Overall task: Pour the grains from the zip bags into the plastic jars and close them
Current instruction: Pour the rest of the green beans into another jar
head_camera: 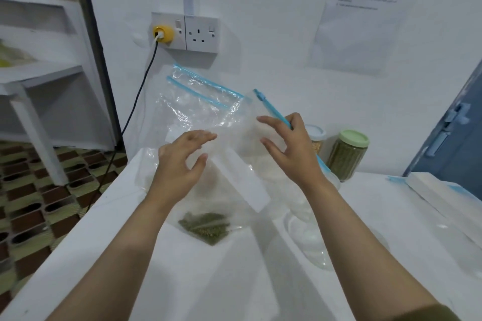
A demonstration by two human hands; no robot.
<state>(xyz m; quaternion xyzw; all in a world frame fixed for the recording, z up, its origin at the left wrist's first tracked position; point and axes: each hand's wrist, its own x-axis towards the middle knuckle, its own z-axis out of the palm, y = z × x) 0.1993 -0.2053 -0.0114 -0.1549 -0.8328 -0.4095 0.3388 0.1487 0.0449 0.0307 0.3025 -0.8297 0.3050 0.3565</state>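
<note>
A clear zip bag (208, 180) with a blue zip strip stands slumped on the white table (198, 281), a small heap of green grains (206, 224) left in its bottom corner. A second clear bag (257, 122) with a blue zip rises beside it. My right hand (289, 146) pinches that bag at its blue zip edge. My left hand (182, 161) hovers with spread fingers against the plastic, holding nothing. Behind my right hand stand a jar of green grains with a green lid (348, 154) and a jar of yellow grains with a white lid (317, 141).
A white block (440, 195) lies at the table's right end. A clear plastic lid or dish (307, 240) rests on the table under my right forearm. A wall socket with a yellow plug (163, 33) and black cable is behind the bags. A white shelf (39, 73) stands left.
</note>
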